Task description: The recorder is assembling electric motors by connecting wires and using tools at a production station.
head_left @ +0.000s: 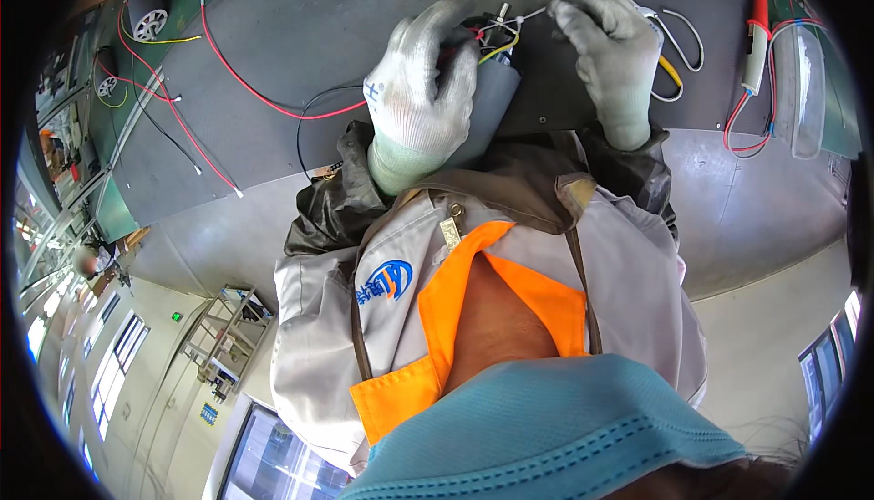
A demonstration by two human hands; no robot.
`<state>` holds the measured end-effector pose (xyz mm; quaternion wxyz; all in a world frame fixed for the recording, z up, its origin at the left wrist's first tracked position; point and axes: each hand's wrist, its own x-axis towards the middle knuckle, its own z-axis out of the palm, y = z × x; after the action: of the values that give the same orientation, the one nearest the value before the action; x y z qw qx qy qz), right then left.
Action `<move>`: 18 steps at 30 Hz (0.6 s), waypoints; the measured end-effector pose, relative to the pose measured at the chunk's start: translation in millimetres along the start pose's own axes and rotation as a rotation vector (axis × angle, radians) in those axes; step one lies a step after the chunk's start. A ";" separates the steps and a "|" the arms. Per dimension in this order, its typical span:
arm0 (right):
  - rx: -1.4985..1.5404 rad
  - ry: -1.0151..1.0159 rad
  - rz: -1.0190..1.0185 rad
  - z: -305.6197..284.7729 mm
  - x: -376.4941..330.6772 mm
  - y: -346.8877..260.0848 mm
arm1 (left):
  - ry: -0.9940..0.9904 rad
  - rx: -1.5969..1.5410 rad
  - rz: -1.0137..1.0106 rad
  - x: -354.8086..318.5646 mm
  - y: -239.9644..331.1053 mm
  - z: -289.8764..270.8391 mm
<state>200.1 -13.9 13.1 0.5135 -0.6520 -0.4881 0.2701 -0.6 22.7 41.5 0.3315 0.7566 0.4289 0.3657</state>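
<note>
My left hand, in a white knit glove, is closed around a grey cylindrical part and holds it over the dark grey mat. A bundle of red, yellow and black wires comes out of the part's top end. My right hand, also gloved, pinches a thin pale wire end right beside that bundle. The two hands are close together. Most of the cylinder is hidden under my left palm.
A long red wire and a black wire trail left across the mat. A red-handled soldering iron and a clear plastic piece lie far right. A yellow-handled tool sits by my right hand. Small white wheels lie far left.
</note>
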 end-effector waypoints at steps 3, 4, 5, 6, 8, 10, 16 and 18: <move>-0.091 0.118 -0.154 6.4 22.0 21.0 | -0.016 0.001 0.020 1.5 -1.2 0.9; -0.229 0.143 -0.364 10.0 36.8 32.3 | -0.019 0.025 0.059 2.0 -2.6 -0.3; -0.370 0.167 -0.573 12.2 46.0 30.2 | -0.021 0.047 0.097 2.1 -4.2 -1.9; -0.293 0.122 -0.388 18.2 49.1 23.8 | -0.022 0.050 0.099 2.8 -6.6 -2.7; -0.388 0.081 -0.385 24.3 52.4 34.9 | -0.032 0.050 0.177 6.0 -8.8 2.1; -0.515 0.019 -0.419 26.7 54.4 43.2 | -0.048 0.155 0.256 8.6 -8.7 3.9; 0.974 -0.163 0.352 20.9 50.7 4.4 | -0.214 0.365 0.337 20.0 -12.0 -2.3; 1.040 -0.347 0.349 8.5 40.2 -18.1 | -0.310 0.377 0.445 32.2 -10.7 -4.1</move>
<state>201.6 26.2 33.2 0.6267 -0.3309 -0.2533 0.6585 3.3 56.6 43.5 0.1590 0.9263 0.2577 0.2240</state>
